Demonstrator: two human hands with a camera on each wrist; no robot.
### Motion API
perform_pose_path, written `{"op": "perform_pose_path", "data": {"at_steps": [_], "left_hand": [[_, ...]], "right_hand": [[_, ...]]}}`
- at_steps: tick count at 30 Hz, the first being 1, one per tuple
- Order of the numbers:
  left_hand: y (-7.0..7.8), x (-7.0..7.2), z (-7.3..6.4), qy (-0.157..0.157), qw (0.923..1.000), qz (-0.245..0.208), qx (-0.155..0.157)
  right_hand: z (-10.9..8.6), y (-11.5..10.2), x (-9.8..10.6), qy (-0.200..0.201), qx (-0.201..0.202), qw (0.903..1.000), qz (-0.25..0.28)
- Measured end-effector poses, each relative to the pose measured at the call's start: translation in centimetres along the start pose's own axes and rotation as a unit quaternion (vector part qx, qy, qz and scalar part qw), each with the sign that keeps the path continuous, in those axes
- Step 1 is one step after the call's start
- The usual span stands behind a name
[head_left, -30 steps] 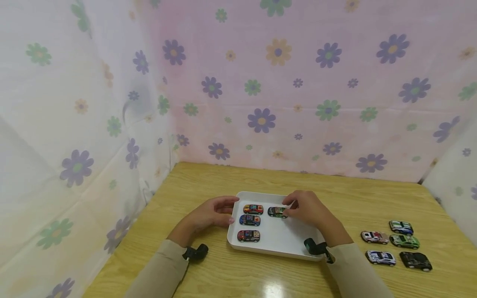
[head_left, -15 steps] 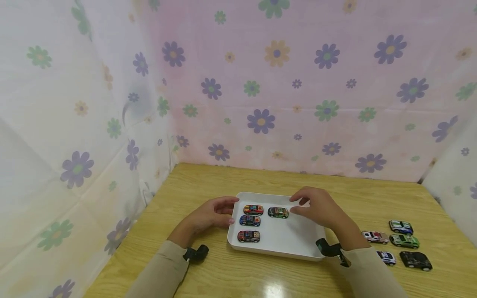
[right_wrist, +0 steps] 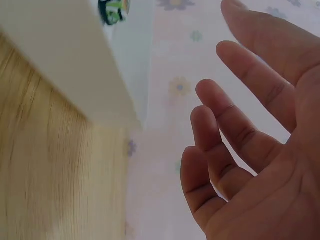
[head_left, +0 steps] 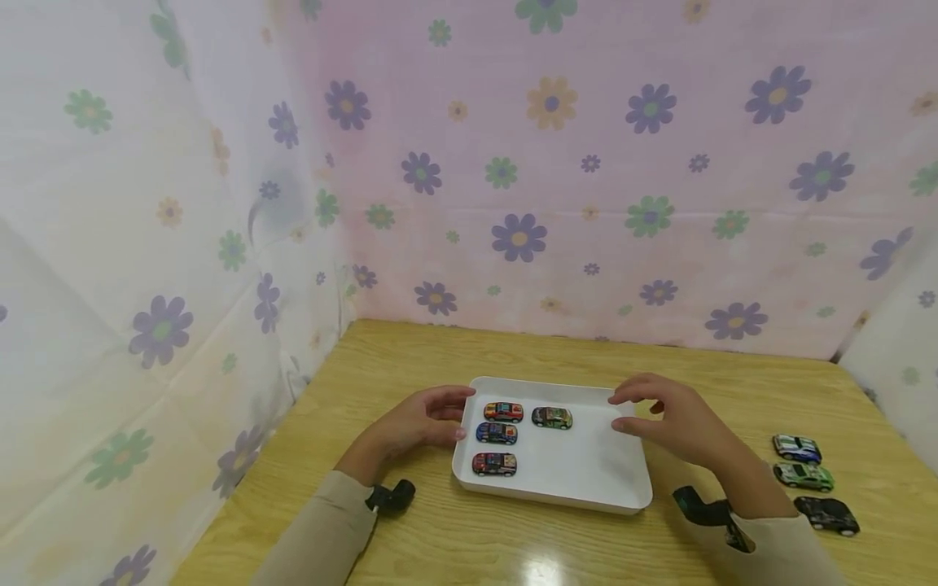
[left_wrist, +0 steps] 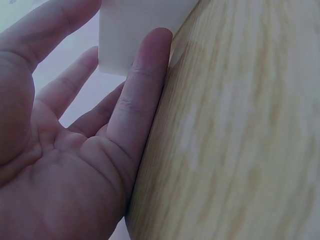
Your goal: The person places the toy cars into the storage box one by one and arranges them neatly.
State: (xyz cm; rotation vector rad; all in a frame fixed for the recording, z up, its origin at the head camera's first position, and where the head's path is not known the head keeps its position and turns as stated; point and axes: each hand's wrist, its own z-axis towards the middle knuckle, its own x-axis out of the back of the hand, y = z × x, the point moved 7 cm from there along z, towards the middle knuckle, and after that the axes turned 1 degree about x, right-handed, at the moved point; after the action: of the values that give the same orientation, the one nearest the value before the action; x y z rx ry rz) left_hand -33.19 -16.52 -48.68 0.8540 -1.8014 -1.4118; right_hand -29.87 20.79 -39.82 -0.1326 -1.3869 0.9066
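A white tray (head_left: 601,464) lies on the wooden table with toy cars in it. A red-and-yellow toy car (head_left: 503,412), a blue toy car (head_left: 497,433) and a dark red toy car (head_left: 494,464) form a column on its left. To their right sits a green-and-black toy car (head_left: 552,418). My left hand (head_left: 414,425) is at the tray's left rim, fingertips right at the wall; in the left wrist view its fingers are loosely extended. Over the tray's right side, my right hand (head_left: 674,419) holds nothing, thumb and fingers spread apart.
On the table to the right, beyond my right wrist, are a white-and-green toy car (head_left: 797,448), a green toy car (head_left: 804,476) and a black toy car (head_left: 826,515). Flower-print cloth (head_left: 586,187) hangs behind the table (head_left: 410,350) and along both sides.
My right hand has let go of the green-and-black toy car and drawn away to the right, now covering some cars on the table. My left hand stays at the tray's edge.
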Motion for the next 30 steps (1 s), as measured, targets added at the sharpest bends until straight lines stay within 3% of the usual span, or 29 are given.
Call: {"op": "perform_pose_path", "data": {"at_steps": [8,16,24,30], "left_hand": [[-0.2,0.0,0.0,-0.002,0.9999,-0.014,0.002],[-0.2,0.0,0.1,0.003,1.0000,-0.006,0.005],[-0.2,0.0,0.1,0.007,1.0000,-0.004,0.005],[-0.1,-0.1,0.0,0.009,0.9999,-0.003,0.005]], "right_hand": [[-3.1,1.6,3.0,0.031,0.005,0.9986,-0.043],[-6.1,4.0,5.6,0.076,0.006,0.9957,-0.053],[-8.8,7.8,7.2,0.073,-0.013,0.9965,-0.039],[-10.1,10.1,7.5,0.055,-0.036,0.9954,-0.069]]}}
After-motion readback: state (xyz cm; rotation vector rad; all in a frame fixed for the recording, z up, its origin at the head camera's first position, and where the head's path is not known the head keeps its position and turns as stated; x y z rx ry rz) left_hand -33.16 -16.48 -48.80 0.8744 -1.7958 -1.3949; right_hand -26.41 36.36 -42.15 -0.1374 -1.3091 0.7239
